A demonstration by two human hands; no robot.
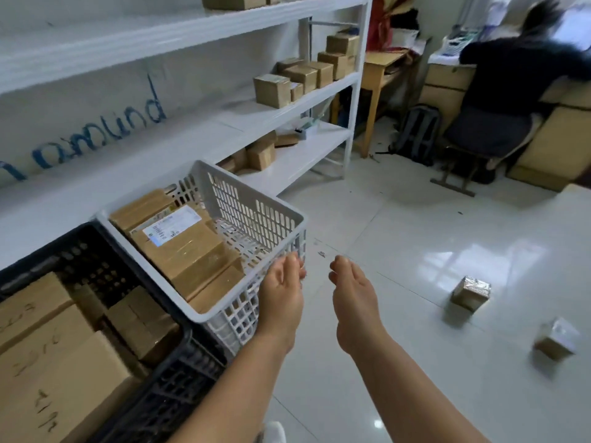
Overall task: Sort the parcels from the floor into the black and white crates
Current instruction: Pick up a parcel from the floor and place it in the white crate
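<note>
A white crate (pixel 256 199) stands on the floor at centre left, holding several brown parcels, one with a white label (pixel 171 227). To its left a black crate (pixel 179 378) holds several cardboard boxes. Two small taped parcels lie on the tiled floor at the right, one nearer the middle (pixel 470 295) and one further right (pixel 556 342). My left hand (pixel 281 292) hovers by the white crate's near corner, fingers relaxed and empty. My right hand (pixel 353 295) is beside it over the floor, fingers loosely bent, holding nothing.
White metal shelving (pixel 287 113) with several small boxes runs along the left wall. At the back right a person (pixel 511 91) sits on a chair at a desk, a backpack (pixel 415 132) beside a wooden table. Glossy white tiles (pixel 415 251) spread to the right.
</note>
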